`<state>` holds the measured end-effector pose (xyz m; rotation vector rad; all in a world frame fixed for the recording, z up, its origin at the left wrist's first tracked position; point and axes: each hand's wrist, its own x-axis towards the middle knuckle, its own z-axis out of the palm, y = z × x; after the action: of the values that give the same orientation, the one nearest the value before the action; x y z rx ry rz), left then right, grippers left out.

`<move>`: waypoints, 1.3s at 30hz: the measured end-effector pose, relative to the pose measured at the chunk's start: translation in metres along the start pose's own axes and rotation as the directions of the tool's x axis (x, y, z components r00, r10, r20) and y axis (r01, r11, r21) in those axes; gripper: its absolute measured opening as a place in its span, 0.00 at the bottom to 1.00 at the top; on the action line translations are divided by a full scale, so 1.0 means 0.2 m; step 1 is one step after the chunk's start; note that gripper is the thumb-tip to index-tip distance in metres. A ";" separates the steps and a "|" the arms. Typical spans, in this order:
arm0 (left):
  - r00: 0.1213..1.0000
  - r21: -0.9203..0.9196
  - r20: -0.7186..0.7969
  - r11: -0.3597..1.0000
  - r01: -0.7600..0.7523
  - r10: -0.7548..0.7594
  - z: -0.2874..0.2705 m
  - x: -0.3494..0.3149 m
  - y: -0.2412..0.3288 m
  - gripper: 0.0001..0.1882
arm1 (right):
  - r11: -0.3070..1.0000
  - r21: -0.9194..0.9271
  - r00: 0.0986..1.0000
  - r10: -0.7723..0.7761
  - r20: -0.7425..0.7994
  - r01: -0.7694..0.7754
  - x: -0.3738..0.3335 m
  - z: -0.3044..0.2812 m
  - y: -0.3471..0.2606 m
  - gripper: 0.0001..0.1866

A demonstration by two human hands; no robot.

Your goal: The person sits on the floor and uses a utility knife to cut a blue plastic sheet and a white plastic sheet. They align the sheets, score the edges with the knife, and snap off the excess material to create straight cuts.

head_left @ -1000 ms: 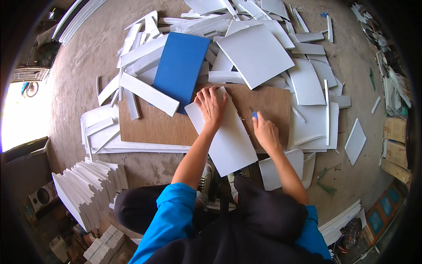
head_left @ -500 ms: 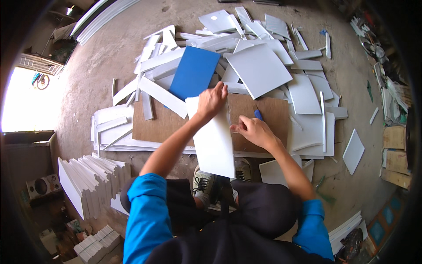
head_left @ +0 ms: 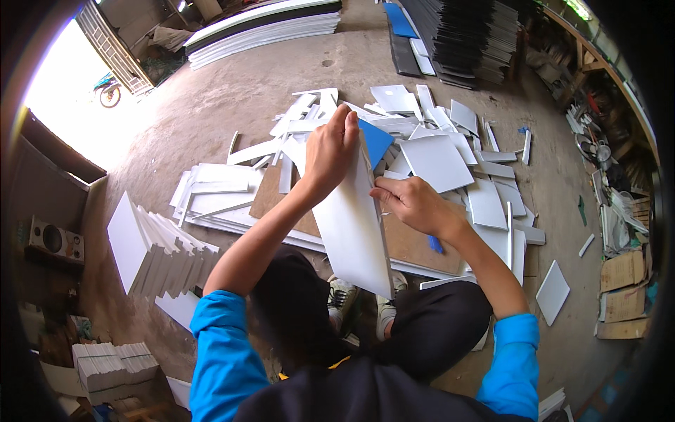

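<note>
A white, foam-like panel (head_left: 351, 246) stands tilted up in front of me, its lower end above my shoes. My left hand (head_left: 330, 151) is closed around its upper end. At the panel's right edge my right hand (head_left: 411, 204) is closed in a pinch; what lies between its fingertips is too small to make out. A thin, ragged line runs along that edge above the fingers. Beneath the panel lies a brown board (head_left: 415, 243), partly covered by my arms and the panel. On the board rests a tool with a blue handle (head_left: 435, 244), partly hidden by my right forearm.
Beyond the board spreads a heap of white offcuts (head_left: 436, 162) with a blue sheet (head_left: 375, 143). White panels stand in a row (head_left: 158, 246) at my left. A loose white piece (head_left: 553, 288) lies right. Dark stacked sheets (head_left: 450, 39) rise at the back.
My view has lifted, bringing the far floor and stacks into sight. The panel has turned and tilted in my left hand. My right hand has come up against its edge.
</note>
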<state>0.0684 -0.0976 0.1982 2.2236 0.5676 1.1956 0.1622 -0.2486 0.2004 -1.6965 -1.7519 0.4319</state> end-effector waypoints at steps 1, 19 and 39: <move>1.000 0.006 0.000 1.000 0.010 -0.010 -0.02 -0.02 0.00 0.14 | 1.000 -0.024 1.000 -0.019 0.015 0.020 -0.01 0.01 -0.02 0.14; 0.912 -0.596 0.363 0.800 0.068 0.192 0.04 -0.13 -0.01 0.24 | 0.708 0.646 0.922 0.017 0.387 -0.284 -0.15 0.06 -0.08 0.18; 0.968 0.051 0.138 0.974 -0.219 0.210 0.17 -0.13 -0.01 0.09 | 0.965 0.089 0.956 0.257 -0.143 -0.246 -0.18 -0.01 0.13 0.10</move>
<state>0.0846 -0.1201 0.1647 2.4490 0.3234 1.1371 0.1819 -0.2812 0.1778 -1.8580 -1.4013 0.4560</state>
